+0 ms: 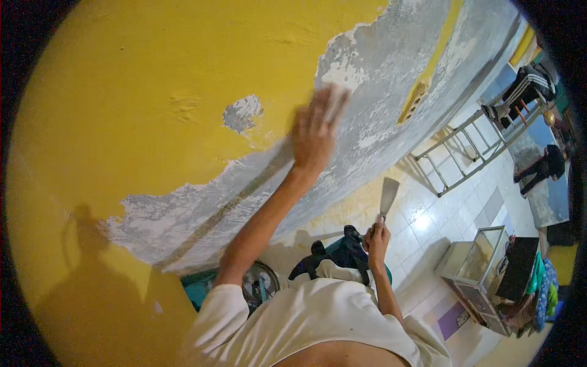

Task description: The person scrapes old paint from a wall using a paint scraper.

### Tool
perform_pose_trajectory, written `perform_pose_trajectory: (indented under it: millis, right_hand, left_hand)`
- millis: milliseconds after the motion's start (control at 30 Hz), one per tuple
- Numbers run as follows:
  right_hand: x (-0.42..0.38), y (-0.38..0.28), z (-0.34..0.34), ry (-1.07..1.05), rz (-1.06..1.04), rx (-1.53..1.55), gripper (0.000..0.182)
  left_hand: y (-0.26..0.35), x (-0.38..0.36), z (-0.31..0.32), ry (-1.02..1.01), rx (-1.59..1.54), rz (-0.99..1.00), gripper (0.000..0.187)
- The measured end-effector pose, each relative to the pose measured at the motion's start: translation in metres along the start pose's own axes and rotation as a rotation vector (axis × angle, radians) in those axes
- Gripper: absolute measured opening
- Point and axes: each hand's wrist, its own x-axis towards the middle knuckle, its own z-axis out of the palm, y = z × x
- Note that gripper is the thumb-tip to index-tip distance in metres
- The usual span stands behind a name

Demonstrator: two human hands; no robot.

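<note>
My left hand (pixel 315 131) is raised against the wall, its fingers stretched out and slightly blurred, with nothing visible in it. It lies at the border between yellow paint (pixel 147 122) and a bare grey, scraped band (pixel 391 67) with white flecks. Whether the palm touches the wall cannot be seen. Lower down, away from the wall, my right hand (pixel 378 240) is closed round the handle of a putty knife (pixel 389 197), its wide metal blade pointing up. A smaller peeled patch (pixel 243 114) sits left of my left hand.
A metal ladder (pixel 465 153) stands on the white tiled floor (pixel 428 220), with a person (pixel 529 88) on it. Another person (pixel 544 168) in dark clothes is farther right. A glass-sided cabinet (pixel 474 263) stands at lower right, with cloths beside it. A wheel (pixel 260 282) shows beneath my left arm.
</note>
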Motion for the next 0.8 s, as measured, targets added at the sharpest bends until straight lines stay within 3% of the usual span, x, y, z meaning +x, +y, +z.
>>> perform_pose_trajectory:
  millis: [67, 100, 133, 167, 200, 233, 267, 300, 333, 367, 400, 467, 500, 567, 600, 633, 667, 700, 733, 767, 800]
  right_hand:
    - [0.005, 0.001, -0.014, 0.014, 0.018, -0.011, 0.044]
    - [0.010, 0.000, -0.020, 0.005, 0.006, -0.069, 0.044]
    - [0.016, -0.003, -0.025, -0.008, -0.006, -0.128, 0.043]
    - [0.022, -0.012, -0.027, -0.062, -0.036, -0.242, 0.041]
    - [0.024, -0.027, -0.026, -0.110, -0.058, -0.298, 0.039]
    - [0.024, -0.042, -0.024, -0.155, -0.074, -0.347, 0.038]
    - [0.029, -0.054, -0.029, -0.240, 0.177, -0.041, 0.036]
    - [0.033, -0.067, -0.035, -0.320, 0.425, 0.268, 0.034]
    - [0.028, -0.080, -0.034, -0.361, 0.454, 0.613, 0.031]
    - [0.032, -0.082, -0.035, -0.438, 0.410, 0.702, 0.032]
    - [0.035, -0.082, -0.031, -0.364, 0.279, 0.272, 0.033]
    - [0.047, -0.062, -0.030, -0.219, -0.062, -0.408, 0.030]
    - [0.055, -0.054, -0.030, -0.096, -0.482, -1.049, 0.024]
    - [0.069, -0.046, -0.036, -0.333, -0.319, -0.858, 0.021]
    - [0.066, -0.054, -0.030, -0.406, -0.296, -0.670, 0.019]
    - [0.064, -0.064, -0.022, -0.408, -0.415, -0.726, 0.022]
    - [0.056, -0.082, -0.008, -0.476, -0.276, -0.552, 0.024]
    - [0.047, -0.099, 0.006, -0.533, -0.123, -0.381, 0.027]
    - [0.041, -0.111, 0.015, -0.654, 0.023, -0.347, 0.029]
    - [0.037, -0.116, 0.022, -0.763, 0.162, -0.307, 0.031]
    - [0.032, -0.113, 0.029, -0.900, 0.085, -0.416, 0.031]
  left_hand:
    - [0.032, -0.037, 0.068, -0.106, -0.150, 0.234, 0.049]
    - [0.055, -0.081, 0.093, -0.215, -0.332, 0.159, 0.042]
    - [0.071, -0.117, 0.112, -0.852, -0.314, 0.315, 0.031]
    - [0.085, -0.180, 0.172, -1.167, -0.644, 0.117, 0.028]
    - [0.085, -0.189, 0.141, -1.056, -0.939, 0.017, 0.024]
    - [0.092, -0.237, 0.152, -1.004, -1.015, -0.174, 0.025]
    - [0.089, -0.246, 0.126, -1.029, -1.060, -0.348, 0.023]
    - [0.082, -0.277, 0.115, -0.828, -1.117, -0.310, 0.016]
    - [0.086, -0.386, 0.180, -0.577, -0.789, 0.119, 0.013]
    - [0.066, -0.375, 0.133, -1.018, -0.560, -0.136, 0.016]
    - [0.062, -0.386, 0.114, -0.647, -1.191, -0.773, 0.017]
    - [0.034, -0.371, 0.071, -0.749, -1.267, -1.033, 0.018]
    - [0.024, -0.357, 0.058, -0.739, -1.270, -1.041, 0.018]
    - [0.007, -0.325, 0.056, -0.918, -0.854, -0.830, 0.020]
    - [0.008, -0.312, 0.071, -0.738, -0.865, -0.782, 0.021]
    - [0.010, -0.301, 0.084, -0.573, -0.866, -0.744, 0.023]
    - [0.010, -0.255, 0.072, -0.807, -0.923, -0.741, 0.025]
    - [0.019, -0.238, 0.087, -0.616, -0.827, -0.471, 0.027]
    - [0.027, -0.204, 0.108, -0.892, -0.842, -0.401, 0.030]
    - [0.040, -0.178, 0.111, -0.855, -0.919, -0.462, 0.034]
    - [0.050, -0.168, 0.149, -0.805, -0.968, -0.352, 0.032]
